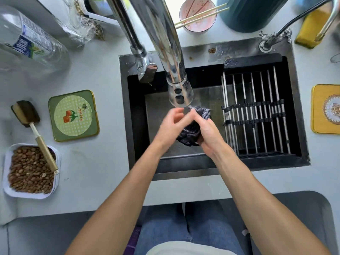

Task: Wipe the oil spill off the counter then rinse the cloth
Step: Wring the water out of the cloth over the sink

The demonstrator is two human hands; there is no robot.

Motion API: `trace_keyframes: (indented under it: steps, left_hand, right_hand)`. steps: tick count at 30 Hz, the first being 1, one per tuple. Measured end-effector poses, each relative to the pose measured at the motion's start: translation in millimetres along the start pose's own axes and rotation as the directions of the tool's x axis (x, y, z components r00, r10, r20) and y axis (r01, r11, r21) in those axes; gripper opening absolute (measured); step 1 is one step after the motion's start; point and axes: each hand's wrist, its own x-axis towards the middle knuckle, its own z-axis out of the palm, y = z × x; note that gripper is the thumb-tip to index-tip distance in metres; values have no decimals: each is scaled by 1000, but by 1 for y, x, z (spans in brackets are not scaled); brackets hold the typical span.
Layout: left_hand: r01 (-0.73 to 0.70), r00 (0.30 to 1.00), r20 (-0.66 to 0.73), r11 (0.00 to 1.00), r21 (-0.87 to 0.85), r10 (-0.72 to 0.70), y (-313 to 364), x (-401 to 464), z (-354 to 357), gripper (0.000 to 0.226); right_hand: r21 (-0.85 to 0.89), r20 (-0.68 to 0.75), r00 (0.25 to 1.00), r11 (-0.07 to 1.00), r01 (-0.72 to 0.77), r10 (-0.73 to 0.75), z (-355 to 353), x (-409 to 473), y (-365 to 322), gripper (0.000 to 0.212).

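Cloth [191, 132] bunched, mostly hidden — gripped by right hand [206, 133] over sink [184, 159]; left hand [170, 126] loose, fingers relaxed. Tray [5, 162] left of sink holds brown nuts.

Item: dark grey-blue patterned cloth [191, 132], crumpled into a tight wad. You have it over the black rectangular steel sink [184, 162], just below the chrome faucet's spout and left of the sink's metal-bar rack. One bunched end pokes up toward the spout; the other hangs down toward the sink floor.
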Motion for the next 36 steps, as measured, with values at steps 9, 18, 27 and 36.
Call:
trace_keyframes:
  steps: [9,18,27,36]
  left_hand:
    - [371,871,391,920,-128,-297,-26,-4,-5,35]
    - [630,693,613,732,-258,-380,-16,-13,-28,15]
    - [677,454,812,734,-47,-366,-12,-16,-25,22]
    - [168,778,383,752,638,-499,8,17,-34,33]
  right_hand:
    - [-472,160,963,874,-119,217,-1,-25,-28,50]
    - [-775,544,746,112,623,-384,-59,-17,-12,75]
    - [-468,876,344,-420,777,-339,-35,18,0,18]
    - [-530,772,626,-656,537,-111,-28,19,-22,36]
